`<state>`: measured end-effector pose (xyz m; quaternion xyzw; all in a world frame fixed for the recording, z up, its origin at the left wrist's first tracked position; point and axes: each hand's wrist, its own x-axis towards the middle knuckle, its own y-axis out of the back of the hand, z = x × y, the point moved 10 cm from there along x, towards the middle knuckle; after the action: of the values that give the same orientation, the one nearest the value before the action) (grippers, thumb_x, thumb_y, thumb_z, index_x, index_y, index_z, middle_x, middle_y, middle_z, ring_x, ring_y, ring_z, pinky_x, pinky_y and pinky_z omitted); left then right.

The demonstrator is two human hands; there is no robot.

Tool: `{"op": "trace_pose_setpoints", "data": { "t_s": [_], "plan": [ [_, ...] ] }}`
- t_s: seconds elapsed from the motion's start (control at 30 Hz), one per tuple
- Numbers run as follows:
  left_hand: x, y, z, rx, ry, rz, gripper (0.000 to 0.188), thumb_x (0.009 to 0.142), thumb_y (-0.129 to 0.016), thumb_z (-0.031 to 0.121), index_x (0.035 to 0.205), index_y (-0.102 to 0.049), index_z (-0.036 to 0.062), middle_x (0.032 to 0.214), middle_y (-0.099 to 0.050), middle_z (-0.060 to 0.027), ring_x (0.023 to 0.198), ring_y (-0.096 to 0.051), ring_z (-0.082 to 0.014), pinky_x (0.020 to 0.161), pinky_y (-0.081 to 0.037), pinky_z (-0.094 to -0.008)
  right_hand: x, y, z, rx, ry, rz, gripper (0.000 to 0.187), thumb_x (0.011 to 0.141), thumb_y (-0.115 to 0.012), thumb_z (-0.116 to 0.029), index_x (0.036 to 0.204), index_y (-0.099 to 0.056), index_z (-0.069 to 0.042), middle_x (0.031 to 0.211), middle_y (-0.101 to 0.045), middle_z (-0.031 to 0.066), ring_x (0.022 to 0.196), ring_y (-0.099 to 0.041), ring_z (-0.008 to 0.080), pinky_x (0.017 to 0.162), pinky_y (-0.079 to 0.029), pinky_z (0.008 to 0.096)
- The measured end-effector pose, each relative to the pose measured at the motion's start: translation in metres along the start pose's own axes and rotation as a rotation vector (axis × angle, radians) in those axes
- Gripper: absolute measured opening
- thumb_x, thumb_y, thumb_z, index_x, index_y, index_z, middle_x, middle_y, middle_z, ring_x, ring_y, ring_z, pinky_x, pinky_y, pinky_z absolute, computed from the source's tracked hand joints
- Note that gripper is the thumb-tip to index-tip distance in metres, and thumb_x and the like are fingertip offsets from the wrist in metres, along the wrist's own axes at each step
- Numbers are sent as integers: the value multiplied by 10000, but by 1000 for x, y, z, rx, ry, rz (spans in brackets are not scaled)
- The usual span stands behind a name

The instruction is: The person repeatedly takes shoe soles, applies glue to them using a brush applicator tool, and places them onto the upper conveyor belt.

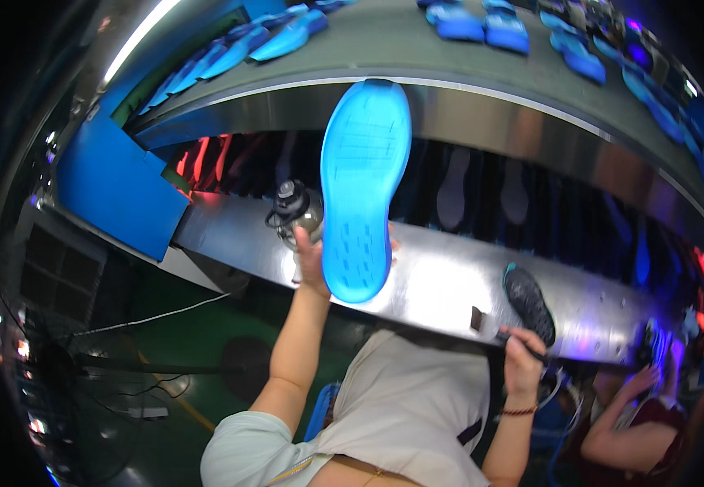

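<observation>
My left hand [312, 264] is closed around the heel end of a bright blue shoe sole [365, 183]. The sole points away from me, tread grooves showing, its toe overlapping the conveyor's metal edge. Most of my left fingers are hidden behind it. Closed on a flat brush [488, 325], my right hand [521, 362] is lower right, with the dark bristle end toward the left. Just beyond that hand, a dark speckled shoe sole [529, 304] with a green tip lies on the metal bench [441, 280]. A bottle [306, 217] with a black lid stands beside my left hand.
A conveyor belt [368, 40] carrying several blue shoe soles [291, 36] runs along the far side. Soles also stand in a dark rack [514, 191] under it. At left is a blue metal housing [120, 183]. Another person [636, 422] works at lower right.
</observation>
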<state>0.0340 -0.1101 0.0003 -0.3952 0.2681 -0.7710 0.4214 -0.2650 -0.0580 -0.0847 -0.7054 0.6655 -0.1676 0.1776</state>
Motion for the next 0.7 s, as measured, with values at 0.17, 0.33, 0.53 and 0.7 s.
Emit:
{"op": "trace_pose_setpoints", "data": {
  "t_s": [0.17, 0.33, 0.53, 0.7],
  "plan": [
    [-53, 44, -134, -112, 389, 381, 792, 765, -552, 513, 1296, -278, -6, 1219, -430, -240, 1142, -428, -363, 972, -341, -475, 20, -35, -12, -31, -47, -93, 198, 743, -533, 21, 932, -577, 60, 961, -587, 159, 938, -555, 225, 883, -403, 306],
    [-44, -9, -183, -339, 441, 370, 1009, 669, -64, 816, 1312, -302, 74, 1204, -452, -220, 1095, -467, -342, 936, -369, -470, 58, -33, 28, -80, -136, -30, 191, 769, -575, -13, 947, -588, 54, 910, -605, 109, 876, -557, 162, 813, -419, 263],
    [-46, 0, -210, -264, 385, 357, 905, 741, -47, 753, 1263, -375, 90, 1156, -486, -184, 1054, -495, -318, 905, -394, -436, 73, -55, 1, -371, 8, 35, 157, 749, -624, -35, 898, -635, 16, 838, -637, 86, 768, -582, 119, 690, -446, 220],
    [-51, 36, -188, -144, 310, 789, 845, 773, -87, 727, 1245, -382, 91, 1161, -485, -133, 1052, -488, -269, 949, -357, -433, 24, -126, -13, -912, 428, -278, 166, 677, -654, -65, 838, -643, -26, 801, -638, 125, 759, -613, 243, 683, -469, 301]
  ]
}}
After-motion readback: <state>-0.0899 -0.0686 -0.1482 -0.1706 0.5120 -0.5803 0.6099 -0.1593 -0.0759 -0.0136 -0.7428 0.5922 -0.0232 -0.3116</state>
